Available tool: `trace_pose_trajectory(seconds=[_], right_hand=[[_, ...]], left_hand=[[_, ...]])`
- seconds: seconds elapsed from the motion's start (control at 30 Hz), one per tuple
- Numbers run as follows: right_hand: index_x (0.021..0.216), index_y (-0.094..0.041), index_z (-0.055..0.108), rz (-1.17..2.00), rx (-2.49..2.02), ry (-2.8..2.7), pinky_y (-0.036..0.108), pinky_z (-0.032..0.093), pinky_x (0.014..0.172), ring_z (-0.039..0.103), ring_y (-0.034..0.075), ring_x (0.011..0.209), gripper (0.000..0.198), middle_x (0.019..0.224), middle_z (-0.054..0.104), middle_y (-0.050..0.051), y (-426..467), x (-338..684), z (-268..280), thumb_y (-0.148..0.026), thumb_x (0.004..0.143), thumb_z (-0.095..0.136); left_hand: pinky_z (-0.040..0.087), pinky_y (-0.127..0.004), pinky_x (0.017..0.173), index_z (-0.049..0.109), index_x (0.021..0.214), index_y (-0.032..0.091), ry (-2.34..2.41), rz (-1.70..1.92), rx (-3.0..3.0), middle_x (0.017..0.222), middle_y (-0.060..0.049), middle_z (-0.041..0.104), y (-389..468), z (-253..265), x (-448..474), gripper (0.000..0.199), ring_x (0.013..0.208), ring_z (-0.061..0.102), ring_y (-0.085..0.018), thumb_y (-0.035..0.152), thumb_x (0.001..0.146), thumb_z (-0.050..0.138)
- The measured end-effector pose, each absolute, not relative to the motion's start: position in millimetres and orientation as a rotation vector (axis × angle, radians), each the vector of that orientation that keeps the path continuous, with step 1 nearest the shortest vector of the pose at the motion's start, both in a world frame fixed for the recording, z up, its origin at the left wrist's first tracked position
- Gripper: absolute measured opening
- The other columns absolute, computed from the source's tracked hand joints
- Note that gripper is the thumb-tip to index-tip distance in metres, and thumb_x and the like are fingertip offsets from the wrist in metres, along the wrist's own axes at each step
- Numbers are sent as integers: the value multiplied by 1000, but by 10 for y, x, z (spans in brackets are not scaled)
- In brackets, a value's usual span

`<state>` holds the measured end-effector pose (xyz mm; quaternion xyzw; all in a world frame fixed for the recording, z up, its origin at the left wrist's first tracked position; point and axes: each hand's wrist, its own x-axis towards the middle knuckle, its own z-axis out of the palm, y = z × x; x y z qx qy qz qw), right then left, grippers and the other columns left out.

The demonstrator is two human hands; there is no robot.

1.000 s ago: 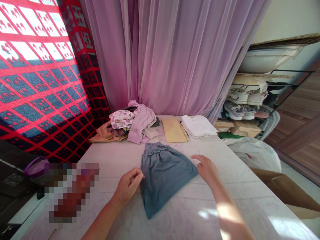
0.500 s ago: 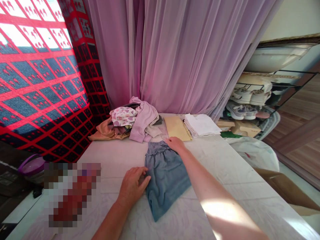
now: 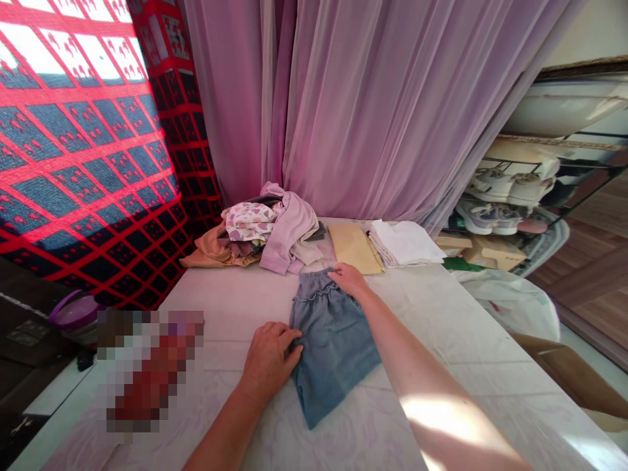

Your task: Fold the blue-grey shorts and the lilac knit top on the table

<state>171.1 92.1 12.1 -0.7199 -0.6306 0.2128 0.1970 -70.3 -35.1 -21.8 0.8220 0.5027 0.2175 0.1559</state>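
Note:
A blue-grey garment [image 3: 333, 340] with a gathered, frilled waist lies on the white-covered table in front of me; whether it is a skirt or folded shorts I cannot tell. At the right end of its waistband, my right hand [image 3: 349, 280] is closed in a pinch on the cloth. My left hand [image 3: 272, 356] rests at the garment's left edge, with the thumb and forefinger tips apart and touching the cloth. The pointed lower corner of the garment lies toward me.
Behind the garment is a heap of crumpled clothes [image 3: 289, 226], beside a folded yellow cloth [image 3: 356, 248] and a stack of white cloths [image 3: 407, 243]. A blurred red item [image 3: 154, 373] lies at left. Purple curtains [image 3: 373, 111] hang behind; a shoe rack [image 3: 520, 190] stands right.
The view has shifted slightly, so everything sits a little further right and higher. Both hands keep nearly the same places on the garment.

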Motion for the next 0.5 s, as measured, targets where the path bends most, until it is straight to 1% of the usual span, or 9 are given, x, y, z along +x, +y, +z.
trace_pose_trajectory(seconds=[0.1, 0.17, 0.23, 0.27, 0.37, 0.43, 0.5], right_hand=[[122, -16, 61, 516, -2051, -1730, 30, 44, 83, 63, 21, 97, 38, 107, 70, 10, 878, 1678, 80, -29, 87, 55], [127, -18, 59, 349, -2020, -1760, 30, 43, 87, 61, 21, 103, 40, 116, 67, 10, 799, 1606, 119, -25, 88, 54], [118, -21, 65, 196, -1894, -1878, 29, 41, 91, 59, 20, 107, 32, 118, 66, 9, 683, 1487, 188, -22, 89, 51], [111, -23, 69, 182, -1803, -1972, 28, 41, 90, 59, 19, 106, 29, 115, 67, 7, 616, 1414, 221, -22, 89, 50], [96, -28, 74, 357, -1589, -2298, 25, 44, 82, 64, 16, 94, 23, 101, 71, 1, 404, 1181, 270, -25, 88, 53], [87, -27, 75, 407, -1627, -2421, 26, 44, 76, 65, 18, 87, 20, 93, 73, 1, 283, 1048, 253, -31, 87, 56], [80, -25, 75, 388, -1767, -2414, 27, 45, 72, 66, 20, 83, 25, 86, 74, 4, 197, 941, 213, -40, 87, 56]], left_hand=[[42, -40, 85, 71, 93, 24, 1476, 616, 2339, 95, -6, 68, -347, -214, -690, 13, 96, 59, -25, 26, 83, 62], [42, -39, 84, 69, 91, 23, 1485, 627, 2325, 93, -6, 69, -340, -217, -692, 11, 94, 59, -25, 25, 83, 62], [43, -38, 82, 66, 92, 22, 1511, 673, 2286, 91, -5, 68, -331, -225, -701, 11, 91, 59, -24, 23, 83, 60], [42, -37, 82, 65, 92, 22, 1528, 699, 2265, 90, -4, 68, -326, -231, -708, 11, 90, 59, -23, 21, 83, 59], [42, -36, 80, 64, 87, 21, 1541, 758, 2250, 87, -4, 67, -310, -252, -730, 11, 88, 58, -22, 19, 84, 54], [42, -36, 80, 65, 86, 22, 1514, 777, 2268, 88, -5, 67, -301, -268, -741, 14, 88, 57, -22, 18, 85, 52], [43, -36, 80, 67, 86, 22, 1499, 792, 2267, 89, -5, 67, -294, -282, -747, 16, 88, 57, -22, 19, 85, 52]])
